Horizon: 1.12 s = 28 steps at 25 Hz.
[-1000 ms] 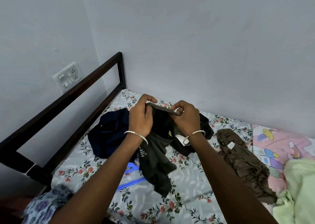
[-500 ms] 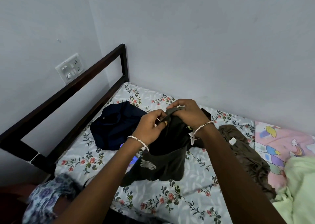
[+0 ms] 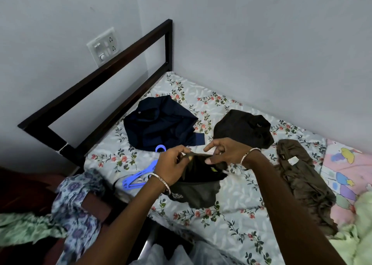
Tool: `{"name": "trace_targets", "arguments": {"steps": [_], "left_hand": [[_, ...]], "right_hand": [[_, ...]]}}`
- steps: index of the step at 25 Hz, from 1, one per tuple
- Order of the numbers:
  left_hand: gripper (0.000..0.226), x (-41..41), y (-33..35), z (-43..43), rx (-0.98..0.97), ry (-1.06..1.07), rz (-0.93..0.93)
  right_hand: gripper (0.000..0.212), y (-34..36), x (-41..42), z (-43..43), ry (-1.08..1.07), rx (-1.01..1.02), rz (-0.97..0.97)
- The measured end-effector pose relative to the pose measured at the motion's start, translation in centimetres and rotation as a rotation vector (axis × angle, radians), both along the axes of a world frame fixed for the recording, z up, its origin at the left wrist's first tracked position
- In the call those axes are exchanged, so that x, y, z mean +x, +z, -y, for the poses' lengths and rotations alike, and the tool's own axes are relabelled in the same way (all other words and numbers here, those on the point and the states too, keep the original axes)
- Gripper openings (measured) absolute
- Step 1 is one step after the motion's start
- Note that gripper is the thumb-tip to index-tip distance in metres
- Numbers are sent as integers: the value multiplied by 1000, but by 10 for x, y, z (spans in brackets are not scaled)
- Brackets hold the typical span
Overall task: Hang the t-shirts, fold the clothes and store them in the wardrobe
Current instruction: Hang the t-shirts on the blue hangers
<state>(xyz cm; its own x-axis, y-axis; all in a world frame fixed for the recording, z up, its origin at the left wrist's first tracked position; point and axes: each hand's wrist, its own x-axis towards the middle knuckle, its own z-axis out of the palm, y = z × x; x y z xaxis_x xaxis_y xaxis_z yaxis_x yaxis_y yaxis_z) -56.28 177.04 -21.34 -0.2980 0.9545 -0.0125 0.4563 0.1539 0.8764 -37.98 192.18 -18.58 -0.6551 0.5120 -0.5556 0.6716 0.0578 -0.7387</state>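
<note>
My left hand [image 3: 171, 164] and my right hand [image 3: 223, 151] both pinch the top edge of a dark grey-black t-shirt [image 3: 199, 188], which hangs low over the floral bedsheet [image 3: 231, 210]. The right index finger points out while thumb and other fingers hold the cloth. A blue plastic hanger [image 3: 141, 176] lies on the sheet just left of the shirt, its ring near the navy garment [image 3: 161, 123]. A black garment [image 3: 243, 129] lies behind my right hand. A brown garment [image 3: 302, 180] lies crumpled to the right.
A dark bed rail [image 3: 96, 77] runs along the left wall under a switch panel [image 3: 103, 46]. A pink cartoon-print cover [image 3: 346, 176] and pale green cloth [image 3: 360, 234] lie at the right. Blue floral fabric [image 3: 80, 208] covers my knee at the lower left.
The t-shirt has come down closer to the bed and toward me. My hands have shifted their grip along its top edge. The black garment behind is uncovered now.
</note>
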Motion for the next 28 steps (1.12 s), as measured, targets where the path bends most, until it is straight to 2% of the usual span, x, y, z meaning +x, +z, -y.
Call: {"name": "trace_targets", "arguments": {"steps": [3,8,12,16,23,26,28], "left_hand": [[10,-16,-25,11,-131,262,-78],[12,-43,-69,36,-293,433,-39],[11,-61,-96,41,-333,533,-71],[9,-74,-117,34,-322,566,-36],[11,-89,-149,27,-303,613,-21],[12,-91,-158,28,-312,641,0],[14,-93,-164,28,-313,660,15]], "right_hand": [[28,-42,-23,2,-119,-15,8],[7,-137,-53,2,-187,69,124],[28,-218,-73,-1,-196,180,224],[11,-276,-99,-6,-102,259,291],[40,-359,-123,-26,155,381,419],[36,-380,-124,-31,298,530,524],[29,-391,-123,-31,326,604,513]]}}
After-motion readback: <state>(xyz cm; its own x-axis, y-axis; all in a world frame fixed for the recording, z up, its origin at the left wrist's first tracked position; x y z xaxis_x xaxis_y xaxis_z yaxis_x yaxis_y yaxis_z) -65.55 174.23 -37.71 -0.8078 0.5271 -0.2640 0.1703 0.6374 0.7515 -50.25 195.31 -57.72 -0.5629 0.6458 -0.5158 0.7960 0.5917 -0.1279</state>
